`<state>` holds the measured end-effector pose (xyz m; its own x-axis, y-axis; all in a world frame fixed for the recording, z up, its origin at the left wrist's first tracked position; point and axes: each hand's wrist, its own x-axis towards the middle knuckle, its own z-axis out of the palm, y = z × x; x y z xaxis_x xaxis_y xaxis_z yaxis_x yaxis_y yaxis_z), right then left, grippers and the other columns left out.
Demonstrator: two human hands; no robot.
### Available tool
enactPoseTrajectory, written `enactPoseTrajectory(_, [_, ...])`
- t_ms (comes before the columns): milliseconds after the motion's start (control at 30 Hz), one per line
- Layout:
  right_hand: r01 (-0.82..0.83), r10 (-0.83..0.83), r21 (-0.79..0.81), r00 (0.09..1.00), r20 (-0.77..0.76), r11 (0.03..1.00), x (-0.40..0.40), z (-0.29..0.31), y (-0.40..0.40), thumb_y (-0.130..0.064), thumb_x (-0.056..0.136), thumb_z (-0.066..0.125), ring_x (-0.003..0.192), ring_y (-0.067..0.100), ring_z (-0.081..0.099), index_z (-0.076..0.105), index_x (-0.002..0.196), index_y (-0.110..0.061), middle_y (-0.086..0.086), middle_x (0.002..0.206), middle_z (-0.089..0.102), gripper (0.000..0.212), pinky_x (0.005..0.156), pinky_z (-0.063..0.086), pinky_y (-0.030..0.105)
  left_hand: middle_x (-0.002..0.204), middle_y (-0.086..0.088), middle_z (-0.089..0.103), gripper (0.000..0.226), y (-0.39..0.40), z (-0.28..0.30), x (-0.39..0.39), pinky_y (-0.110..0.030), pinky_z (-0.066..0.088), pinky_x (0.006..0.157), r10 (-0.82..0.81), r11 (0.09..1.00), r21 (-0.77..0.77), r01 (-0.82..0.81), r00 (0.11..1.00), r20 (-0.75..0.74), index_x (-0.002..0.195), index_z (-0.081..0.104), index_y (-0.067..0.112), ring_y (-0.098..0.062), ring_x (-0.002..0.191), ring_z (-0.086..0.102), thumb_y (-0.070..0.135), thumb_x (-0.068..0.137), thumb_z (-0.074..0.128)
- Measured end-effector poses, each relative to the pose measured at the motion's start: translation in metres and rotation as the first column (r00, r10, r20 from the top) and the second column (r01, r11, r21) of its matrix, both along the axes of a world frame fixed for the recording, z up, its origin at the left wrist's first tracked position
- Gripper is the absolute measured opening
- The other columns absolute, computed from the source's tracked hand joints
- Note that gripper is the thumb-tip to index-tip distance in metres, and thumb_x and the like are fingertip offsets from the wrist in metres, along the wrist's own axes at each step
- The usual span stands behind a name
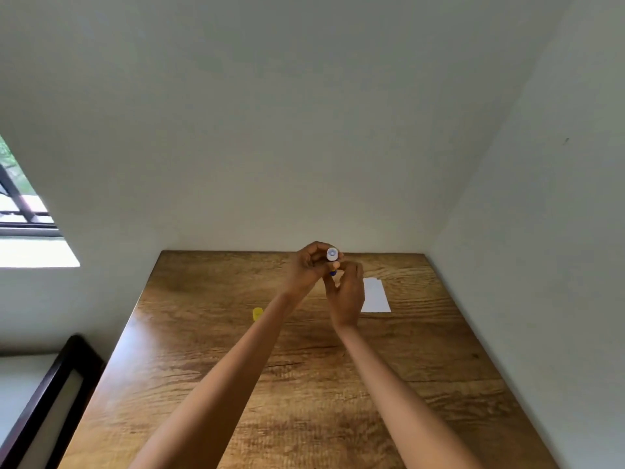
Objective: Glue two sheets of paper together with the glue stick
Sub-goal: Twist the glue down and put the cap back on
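I see the glue stick (332, 257) held up over the table's (304, 384) far end, uncapped: my left hand (309, 265) grips the barrel, my right hand (348, 296) pinches its base. The yellow cap (257, 314) lies aside. The paper (375, 296) looks unglued; spreading and joining the 2 sheets remain.

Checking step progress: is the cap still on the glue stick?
No, the yellow cap lies on the table, apart from the glue stick.
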<state>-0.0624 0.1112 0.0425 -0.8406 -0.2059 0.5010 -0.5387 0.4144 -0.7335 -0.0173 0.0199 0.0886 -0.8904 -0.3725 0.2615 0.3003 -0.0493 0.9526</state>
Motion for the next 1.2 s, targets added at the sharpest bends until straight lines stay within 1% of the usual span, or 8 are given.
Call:
enactPoseTrajectory(267, [-0.430, 0.425, 0.160, 0.903, 0.064, 0.889, -0.004, -0.011, 0.008, -0.037, 0.095, 0.043, 0.103, 0.006, 0.052, 0.047, 0.128, -0.016, -0.002, 0.120, 0.050, 0.040, 0.082, 0.049, 0.025, 0.083, 0.008, 0.074, 0.025, -0.024, -0.008, 0.015, -0.019, 0.054, 0.073, -0.075, 0.997, -0.027, 0.076, 0.996, 0.044, 0.092, 0.062, 0.014, -0.008, 0.081, 0.068, -0.009, 0.083, 0.059])
enactPoseTrajectory(433, [-0.205, 0.222, 0.146, 0.969, -0.110, 0.968, 0.005, -0.012, -0.006, -0.023, 0.087, 0.061, 0.088, 0.013, 0.055, 0.059, 0.108, -0.011, 0.004, 0.099, 0.061, 0.024, 0.068, 0.049, 0.028, 0.079, 0.008, 0.074, 0.024, -0.025, -0.004, 0.024, -0.018, 0.054, 0.068, -0.048, 0.998, -0.031, 0.049, 0.998, 0.051, 0.089, 0.063, 0.013, -0.008, 0.074, 0.068, -0.010, 0.082, 0.061])
enactPoseTrajectory(567, [-0.140, 0.142, 0.067, 0.990, -0.026, 0.988, 0.019, -0.010, -0.018, -0.030, 0.082, 0.065, 0.079, 0.015, 0.052, 0.054, 0.091, -0.012, 0.001, 0.092, 0.055, 0.022, 0.058, 0.044, 0.022, 0.078, 0.009, 0.074, 0.024, -0.028, -0.009, 0.033, -0.015, 0.052, 0.064, -0.019, 1.000, -0.005, 0.019, 0.998, 0.068, 0.090, 0.064, 0.013, -0.006, 0.074, 0.069, -0.009, 0.082, 0.062])
enactPoseTrajectory(700, [-0.384, 0.385, 0.132, 0.923, 0.020, 0.914, 0.027, -0.007, -0.019, -0.035, 0.093, 0.047, 0.101, 0.003, 0.049, 0.047, 0.125, -0.016, -0.006, 0.117, 0.045, 0.037, 0.074, 0.040, 0.004, 0.082, 0.008, 0.074, 0.022, -0.048, -0.008, 0.042, -0.018, 0.053, 0.069, -0.039, 0.999, -0.008, 0.040, 0.997, 0.068, 0.090, 0.063, 0.016, -0.008, 0.078, 0.068, -0.005, 0.083, 0.062])
enactPoseTrajectory(800, [-0.479, 0.474, 0.102, 0.878, 0.073, 0.872, 0.035, -0.001, -0.026, -0.023, 0.097, 0.044, 0.115, 0.005, 0.047, 0.042, 0.133, -0.018, -0.004, 0.126, 0.044, 0.036, 0.092, 0.040, 0.010, 0.083, 0.007, 0.073, 0.022, -0.061, 0.000, 0.050, -0.020, 0.053, 0.074, -0.083, 0.996, -0.018, 0.084, 0.994, 0.069, 0.092, 0.062, 0.016, -0.009, 0.081, 0.068, -0.005, 0.084, 0.060])
enactPoseTrajectory(933, [-0.300, 0.320, 0.169, 0.942, -0.103, 0.939, 0.047, 0.005, -0.045, -0.019, 0.092, 0.056, 0.094, 0.018, 0.060, 0.056, 0.116, -0.009, 0.007, 0.108, 0.059, 0.027, 0.074, 0.051, 0.031, 0.079, 0.007, 0.073, 0.025, -0.072, 0.005, 0.063, -0.020, 0.054, 0.070, -0.068, 0.998, -0.015, 0.069, 0.996, 0.050, 0.090, 0.062, 0.014, -0.008, 0.075, 0.067, -0.010, 0.083, 0.059])
enactPoseTrajectory(1067, [-0.101, 0.123, 0.154, 0.982, -0.141, 0.983, 0.063, 0.003, -0.063, -0.022, 0.081, 0.070, 0.071, 0.014, 0.053, 0.058, 0.091, -0.008, 0.007, 0.087, 0.058, 0.022, 0.052, 0.039, 0.021, 0.078, 0.007, 0.074, 0.024, -0.078, 0.001, 0.074, -0.017, 0.053, 0.065, -0.055, 0.998, -0.031, 0.057, 0.998, 0.041, 0.089, 0.063, 0.015, -0.007, 0.073, 0.069, -0.008, 0.081, 0.062])
enactPoseTrajectory(1200, [-0.312, 0.315, 0.144, 0.949, 0.002, 0.939, 0.070, 0.002, -0.071, -0.045, 0.089, 0.045, 0.089, 0.011, 0.054, 0.053, 0.117, -0.010, -0.002, 0.109, 0.047, 0.045, 0.062, 0.043, 0.018, 0.077, 0.007, 0.073, 0.023, -0.099, 0.002, 0.081, -0.018, 0.054, 0.067, -0.075, 0.997, -0.014, 0.075, 0.997, 0.027, 0.091, 0.060, 0.011, -0.006, 0.073, 0.068, -0.010, 0.082, 0.060])
